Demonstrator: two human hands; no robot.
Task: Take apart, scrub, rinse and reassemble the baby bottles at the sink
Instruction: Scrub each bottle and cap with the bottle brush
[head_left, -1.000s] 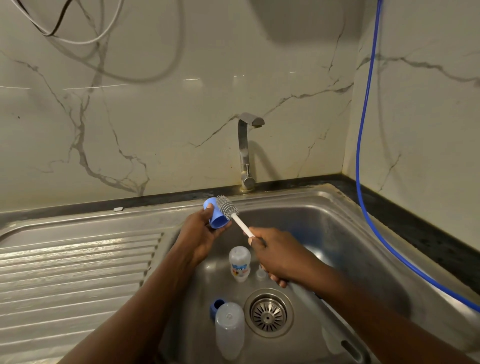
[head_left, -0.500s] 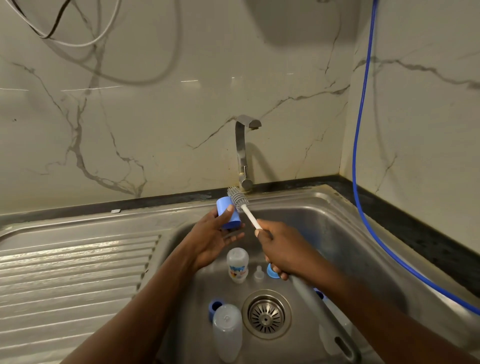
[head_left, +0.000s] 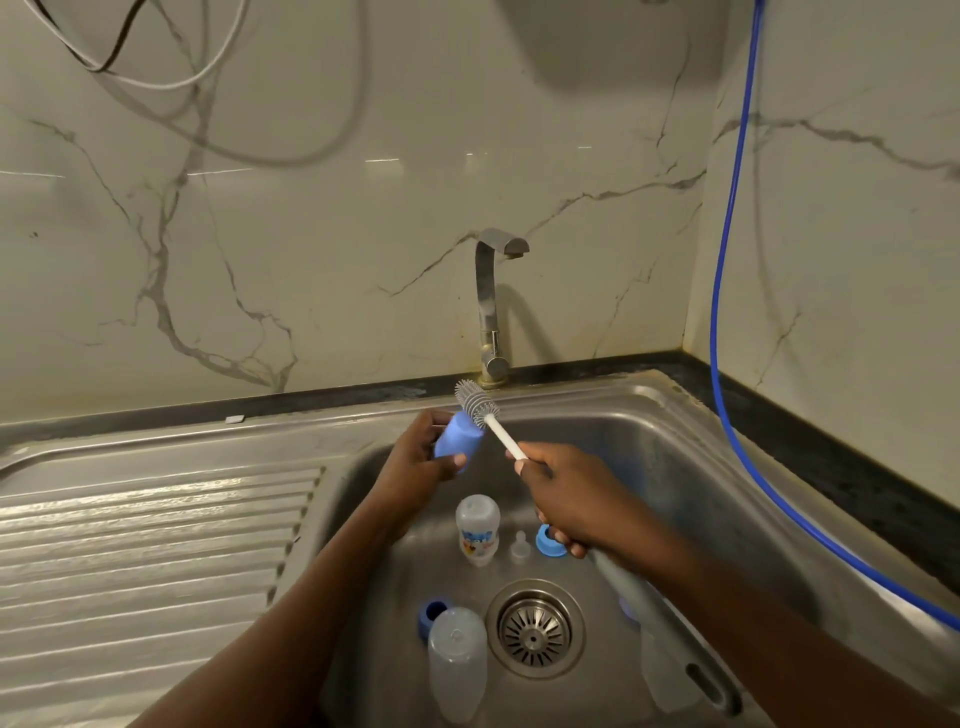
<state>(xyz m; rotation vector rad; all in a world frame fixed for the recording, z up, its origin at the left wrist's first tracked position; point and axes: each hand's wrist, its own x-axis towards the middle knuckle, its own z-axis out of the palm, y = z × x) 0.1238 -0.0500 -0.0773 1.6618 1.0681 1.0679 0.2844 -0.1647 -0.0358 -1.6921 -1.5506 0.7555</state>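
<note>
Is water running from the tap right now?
No, no stream shows between the tap spout and the sink below it.

Two baby bottles lie in the one sink (head_left: 654, 452): a printed bottle (head_left: 478, 527) at centre frame and a clear bottle (head_left: 457, 665) at lower centre. A pale shape (head_left: 662, 670) at lower right is too hidden to count. Two blue rings show, the right ring (head_left: 549, 541) and the lower ring (head_left: 434, 614). There is one each of teat (head_left: 518, 546), blue cap (head_left: 457, 441), brush (head_left: 503, 437), tap (head_left: 488, 306), drain (head_left: 535, 630) and blue hose (head_left: 727, 312).
</note>
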